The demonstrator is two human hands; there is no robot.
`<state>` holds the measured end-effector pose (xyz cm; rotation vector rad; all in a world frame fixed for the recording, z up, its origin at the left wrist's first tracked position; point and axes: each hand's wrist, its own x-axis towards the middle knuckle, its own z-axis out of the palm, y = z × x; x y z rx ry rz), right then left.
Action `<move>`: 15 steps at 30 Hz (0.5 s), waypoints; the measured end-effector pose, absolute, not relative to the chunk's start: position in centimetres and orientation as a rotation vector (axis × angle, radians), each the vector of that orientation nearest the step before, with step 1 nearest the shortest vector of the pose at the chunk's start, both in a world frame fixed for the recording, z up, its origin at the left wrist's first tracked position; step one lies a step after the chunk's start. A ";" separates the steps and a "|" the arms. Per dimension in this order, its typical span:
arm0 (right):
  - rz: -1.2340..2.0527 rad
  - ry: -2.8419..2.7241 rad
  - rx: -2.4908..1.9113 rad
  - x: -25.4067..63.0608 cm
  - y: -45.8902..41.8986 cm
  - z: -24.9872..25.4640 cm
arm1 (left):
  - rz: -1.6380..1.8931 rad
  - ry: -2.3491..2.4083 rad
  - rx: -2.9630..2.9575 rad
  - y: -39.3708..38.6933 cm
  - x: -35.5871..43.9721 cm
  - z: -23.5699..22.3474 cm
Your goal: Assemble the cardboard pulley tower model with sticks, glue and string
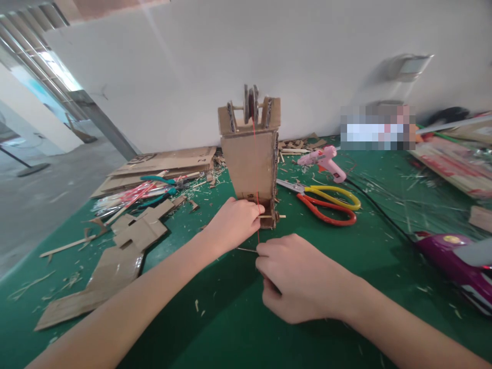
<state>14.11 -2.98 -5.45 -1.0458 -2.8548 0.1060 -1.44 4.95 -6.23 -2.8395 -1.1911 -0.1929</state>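
A cardboard tower point(249, 164) stands upright, with a cardboard pulley wheel point(251, 105) mounted between two supports at its top. From the wheel a red string point(255, 169) runs down the tower's front. At the base, my left hand point(240, 218) is closed around the near part of a thin wooden stick point(281, 217), whose other end pokes out on the right; the fingers partly hide it. My right hand point(295, 279) is closed nearer to me, pinching the lower end of the red string, which is pulled taut. Its fingertips are mostly hidden.
Scissors point(330, 202) with red and yellow handles lie right of the tower, near a pink glue gun point(325, 161). A purple tool point(457, 261) sits at the right edge. Cardboard pieces point(115, 266), green-handled pliers point(161, 189) and scraps cover the left of the green table point(215, 328).
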 end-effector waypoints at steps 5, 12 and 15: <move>0.216 -2.811 -0.977 14.1 -3.5 -5.5 | -0.184 -1.211 -2.841 4.7 -1.5 -6.0; 0.124 -2.634 -1.121 14.2 -2.7 -5.7 | -0.185 -1.184 -2.870 4.9 -1.6 -6.2; -0.051 -2.572 -1.321 14.4 -1.8 -6.0 | -0.188 -1.173 -2.901 5.1 -1.7 -6.1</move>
